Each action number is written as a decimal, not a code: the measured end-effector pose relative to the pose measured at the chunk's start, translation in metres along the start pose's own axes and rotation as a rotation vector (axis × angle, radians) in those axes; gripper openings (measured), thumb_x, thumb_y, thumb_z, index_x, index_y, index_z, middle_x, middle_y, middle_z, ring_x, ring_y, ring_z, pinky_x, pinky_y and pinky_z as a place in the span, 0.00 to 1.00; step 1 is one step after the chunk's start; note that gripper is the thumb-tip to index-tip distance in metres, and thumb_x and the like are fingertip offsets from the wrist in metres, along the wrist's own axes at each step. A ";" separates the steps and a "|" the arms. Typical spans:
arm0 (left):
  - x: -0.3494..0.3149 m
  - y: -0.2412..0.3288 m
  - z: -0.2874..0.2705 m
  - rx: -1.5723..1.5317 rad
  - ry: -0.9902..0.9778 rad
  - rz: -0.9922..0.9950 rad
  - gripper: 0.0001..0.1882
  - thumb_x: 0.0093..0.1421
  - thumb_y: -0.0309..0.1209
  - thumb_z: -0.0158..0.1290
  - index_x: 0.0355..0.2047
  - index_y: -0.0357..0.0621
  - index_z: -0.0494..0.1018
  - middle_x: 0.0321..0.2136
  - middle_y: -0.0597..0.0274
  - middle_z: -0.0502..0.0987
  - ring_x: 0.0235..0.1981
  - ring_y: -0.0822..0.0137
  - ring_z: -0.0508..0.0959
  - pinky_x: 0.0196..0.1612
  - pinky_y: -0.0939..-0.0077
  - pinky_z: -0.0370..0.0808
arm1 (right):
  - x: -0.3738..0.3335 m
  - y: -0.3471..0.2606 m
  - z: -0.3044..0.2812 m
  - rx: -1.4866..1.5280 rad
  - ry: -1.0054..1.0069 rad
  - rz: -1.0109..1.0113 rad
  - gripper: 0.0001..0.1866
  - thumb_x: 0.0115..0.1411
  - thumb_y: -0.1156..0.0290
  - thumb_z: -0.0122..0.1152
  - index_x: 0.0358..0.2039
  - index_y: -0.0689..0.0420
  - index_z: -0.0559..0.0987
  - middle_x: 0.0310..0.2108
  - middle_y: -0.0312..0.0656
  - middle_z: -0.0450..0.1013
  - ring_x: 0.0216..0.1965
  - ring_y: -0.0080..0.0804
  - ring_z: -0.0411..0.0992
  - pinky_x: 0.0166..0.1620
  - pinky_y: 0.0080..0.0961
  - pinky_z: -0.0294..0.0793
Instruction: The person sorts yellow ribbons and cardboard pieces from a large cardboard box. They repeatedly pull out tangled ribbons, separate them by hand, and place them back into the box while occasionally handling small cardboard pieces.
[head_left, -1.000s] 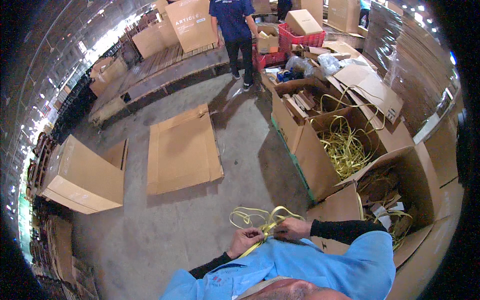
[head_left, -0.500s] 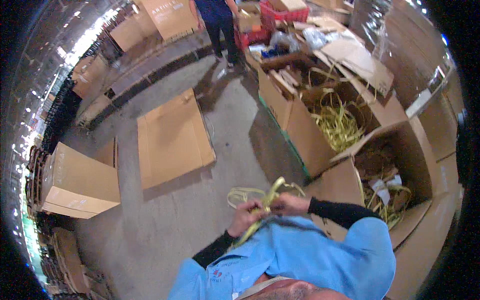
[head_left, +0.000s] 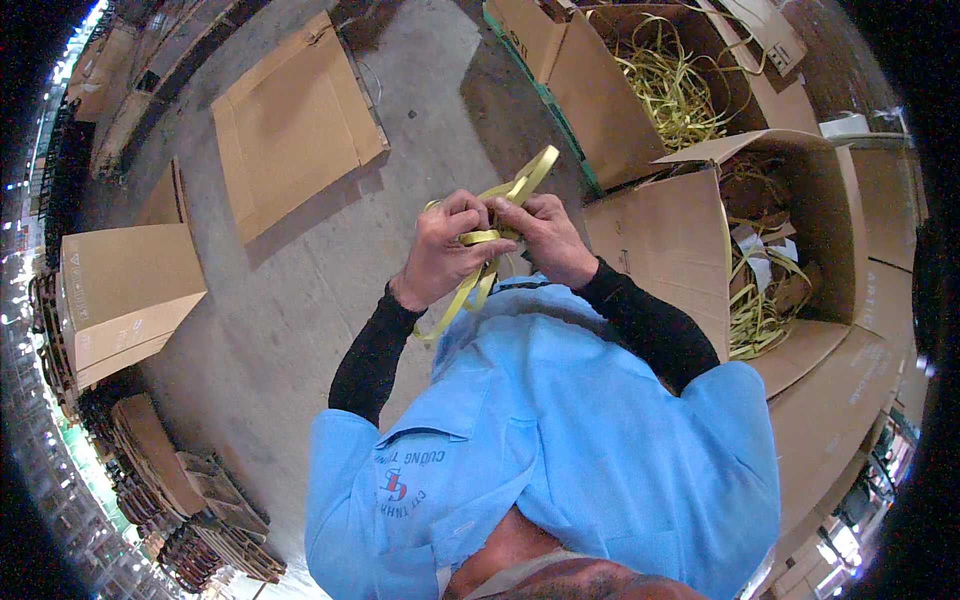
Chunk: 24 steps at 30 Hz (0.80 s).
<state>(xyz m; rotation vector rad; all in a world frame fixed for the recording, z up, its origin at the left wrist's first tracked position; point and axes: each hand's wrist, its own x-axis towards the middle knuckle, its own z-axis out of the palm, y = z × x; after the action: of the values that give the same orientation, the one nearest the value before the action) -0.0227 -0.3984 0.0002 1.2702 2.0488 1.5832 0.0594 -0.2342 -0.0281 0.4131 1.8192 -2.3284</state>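
A yellow plastic packing strap [head_left: 530, 175] is gathered in loops between my two hands, in front of my blue shirt. My left hand [head_left: 446, 245] is closed on it, fingers curled, with one loop showing between thumb and fingers. My right hand [head_left: 545, 235] pinches the strap beside it, thumb pointing toward the left hand. Loops stick up beyond the hands, and other lengths hang below toward the shirt. Where the strap passes between the fingers is partly hidden.
To the right stand two open cardboard boxes, the nearer [head_left: 735, 240] holding yellow straps and paper scraps, the farther [head_left: 610, 90] heaped with yellow straps [head_left: 680, 95]. A flat cardboard sheet [head_left: 290, 130] lies on the concrete floor ahead. At left is a closed carton [head_left: 130, 290].
My view has tipped down, so boxes and the cardboard sheet sit higher in the picture and the person at the back is out of sight. Both hands still hold the strap, its loops drawn closer together.
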 end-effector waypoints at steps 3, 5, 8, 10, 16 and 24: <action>0.002 -0.004 -0.012 -0.008 -0.098 -0.136 0.14 0.52 0.30 0.67 0.24 0.36 0.73 0.25 0.57 0.71 0.26 0.63 0.73 0.29 0.71 0.69 | 0.005 0.001 -0.001 0.122 0.165 -0.117 0.21 0.69 0.58 0.52 0.37 0.64 0.83 0.32 0.40 0.80 0.33 0.25 0.78 0.37 0.24 0.78; -0.006 -0.012 -0.026 -0.094 -0.182 -0.139 0.14 0.54 0.32 0.65 0.25 0.35 0.73 0.23 0.58 0.71 0.25 0.65 0.71 0.29 0.72 0.68 | 0.008 -0.005 -0.021 0.287 0.248 -0.174 0.21 0.70 0.57 0.49 0.35 0.62 0.82 0.31 0.42 0.80 0.33 0.28 0.78 0.37 0.25 0.78; -0.035 -0.022 -0.058 -0.388 -0.058 -0.259 0.12 0.56 0.31 0.63 0.26 0.35 0.74 0.23 0.64 0.71 0.25 0.69 0.68 0.31 0.73 0.66 | 0.012 -0.030 -0.099 0.256 0.517 -0.450 0.17 0.72 0.58 0.43 0.43 0.57 0.76 0.38 0.41 0.76 0.41 0.30 0.75 0.46 0.28 0.74; -0.055 -0.030 -0.071 -0.576 0.140 -0.372 0.09 0.58 0.30 0.62 0.25 0.39 0.75 0.24 0.69 0.73 0.27 0.71 0.70 0.36 0.71 0.70 | -0.005 -0.038 -0.164 0.290 0.465 -0.599 0.15 0.69 0.62 0.48 0.48 0.58 0.74 0.39 0.42 0.75 0.39 0.31 0.74 0.46 0.30 0.74; -0.093 -0.053 -0.093 -0.913 0.434 -0.132 0.06 0.62 0.30 0.57 0.28 0.46 0.72 0.25 0.67 0.73 0.31 0.67 0.75 0.49 0.61 0.72 | -0.058 -0.054 -0.277 0.610 0.604 -0.671 0.10 0.65 0.71 0.52 0.45 0.61 0.73 0.37 0.42 0.73 0.36 0.33 0.72 0.46 0.28 0.76; -0.139 -0.121 -0.226 -1.002 1.058 -0.377 0.07 0.65 0.30 0.48 0.28 0.48 0.68 0.27 0.65 0.73 0.37 0.61 0.76 0.46 0.67 0.73 | -0.129 -0.162 -0.389 -0.265 0.788 -0.950 0.14 0.61 0.69 0.55 0.44 0.62 0.75 0.45 0.45 0.76 0.47 0.38 0.75 0.53 0.32 0.76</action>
<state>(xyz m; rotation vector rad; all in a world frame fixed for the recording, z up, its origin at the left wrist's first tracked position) -0.1476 -0.6544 -0.0629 -0.3722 1.2296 2.7633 0.1811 0.1763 0.0748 0.5636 3.2319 -2.5611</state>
